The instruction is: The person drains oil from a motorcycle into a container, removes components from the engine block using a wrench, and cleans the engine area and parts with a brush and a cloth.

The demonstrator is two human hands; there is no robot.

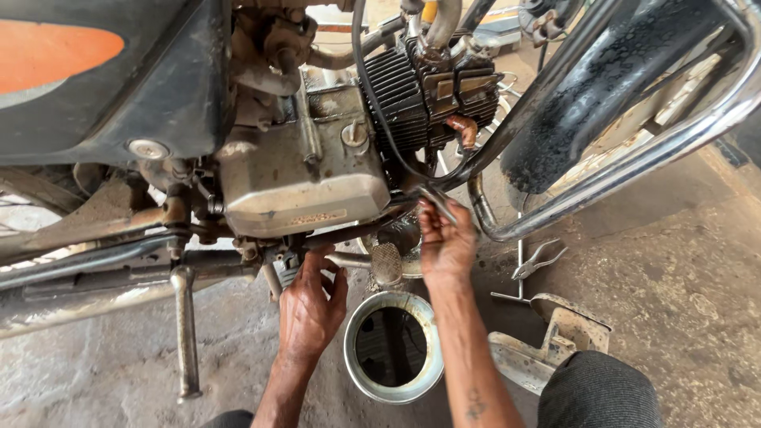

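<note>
**Two hands under a motorcycle engine, a tin below**

A stained, oily concrete floor (674, 277) is seen from above, with a motorcycle standing on it. The engine case (305, 178), dusty and grey, fills the middle of the view, and the black finned cylinder (412, 95) sits to its right. A dark tank (95, 71) with an orange patch is seen at the upper left. A chrome guard bar (634, 158) sweeps across the right side, and the stand (184, 333) reaches down to the floor at the left.

The left hand (311, 305) is raised under the engine case, its fingers bent and pressed up against the parts below the case; whether anything is gripped there cannot be told. The right hand (445, 246) is held up just beside it, to the right, with fingers curled narrowly around a thin metal tool (437, 202) whose end is hidden against the frame under the cylinder.

A round metal tin (394, 346) is set on the floor directly below and between the two hands, its mouth open and its inside dark. Pliers (539, 259) lie on the floor to the right, well apart from the hands. A worn sandal (547, 349) is seen near the tin, beside the person's dark-clad knee (598, 392).
</note>
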